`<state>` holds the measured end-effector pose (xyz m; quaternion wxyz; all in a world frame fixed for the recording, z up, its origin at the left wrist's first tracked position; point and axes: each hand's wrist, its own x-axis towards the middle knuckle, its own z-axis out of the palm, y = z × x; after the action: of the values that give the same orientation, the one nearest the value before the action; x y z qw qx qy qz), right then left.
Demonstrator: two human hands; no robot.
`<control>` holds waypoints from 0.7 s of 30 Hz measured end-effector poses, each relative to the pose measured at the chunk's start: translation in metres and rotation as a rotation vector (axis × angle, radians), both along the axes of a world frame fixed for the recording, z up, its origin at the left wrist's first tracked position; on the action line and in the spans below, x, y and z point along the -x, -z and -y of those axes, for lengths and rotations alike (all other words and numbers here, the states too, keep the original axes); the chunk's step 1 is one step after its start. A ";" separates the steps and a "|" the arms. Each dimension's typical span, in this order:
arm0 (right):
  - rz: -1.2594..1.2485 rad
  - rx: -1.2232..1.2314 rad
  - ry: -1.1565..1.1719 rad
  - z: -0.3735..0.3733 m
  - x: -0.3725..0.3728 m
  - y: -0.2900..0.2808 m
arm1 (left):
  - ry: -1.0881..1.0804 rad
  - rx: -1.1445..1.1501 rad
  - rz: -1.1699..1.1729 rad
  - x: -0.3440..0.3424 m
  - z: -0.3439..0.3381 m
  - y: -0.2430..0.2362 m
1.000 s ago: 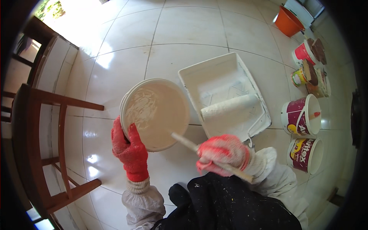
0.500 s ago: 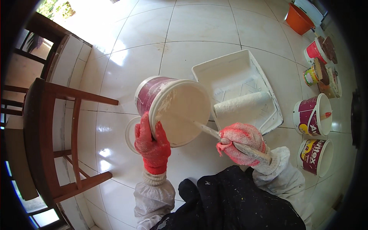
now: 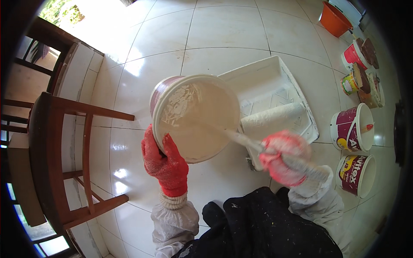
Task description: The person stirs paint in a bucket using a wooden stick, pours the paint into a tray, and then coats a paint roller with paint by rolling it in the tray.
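Note:
A purple-and-white paint bucket [image 3: 163,88] is tilted so that its mouth faces me, with creamy off-white paint [image 3: 200,122] inside. My left hand [image 3: 166,167], in a red-coated glove, grips its lower left rim. In my gloved right hand [image 3: 286,157], smeared by motion, is a paint-coated stick [image 3: 246,141]. The stick slants left into the bucket's mouth; its far end blurs against the paint. Just behind and right of the bucket lies a white paint tray [image 3: 251,75], partly covered by the bucket. A paint-covered roller [image 3: 275,115] rests in the tray.
A wooden chair [image 3: 79,161] stands at the left. Along the right are two purple-and-white buckets [image 3: 347,122], a red-and-white tub [image 3: 350,58], a small yellow-green tub [image 3: 347,84] and an orange basin [image 3: 334,21]. Glossy white floor tiles [image 3: 228,28] stretch ahead.
The bucket's mouth has turned further toward me, showing more paint. My right hand has shifted right with the stick. The round white rim behind the bucket is now hidden.

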<state>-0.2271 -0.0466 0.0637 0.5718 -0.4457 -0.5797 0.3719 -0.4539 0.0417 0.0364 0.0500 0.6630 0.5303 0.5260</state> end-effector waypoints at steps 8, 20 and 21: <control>0.225 -0.021 0.144 -0.014 -0.012 -0.030 | 0.084 0.148 0.181 0.006 0.000 -0.005; 0.230 -0.011 0.145 -0.044 -0.001 -0.021 | 0.118 0.612 0.519 0.027 0.008 0.020; 0.127 0.107 0.045 -0.045 0.004 -0.018 | 0.107 0.610 0.517 0.030 0.008 0.022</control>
<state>-0.2312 -0.0016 0.0821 0.5173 -0.5112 -0.5839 0.3607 -0.4838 0.0336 0.0140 0.4036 0.4902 0.5968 0.4906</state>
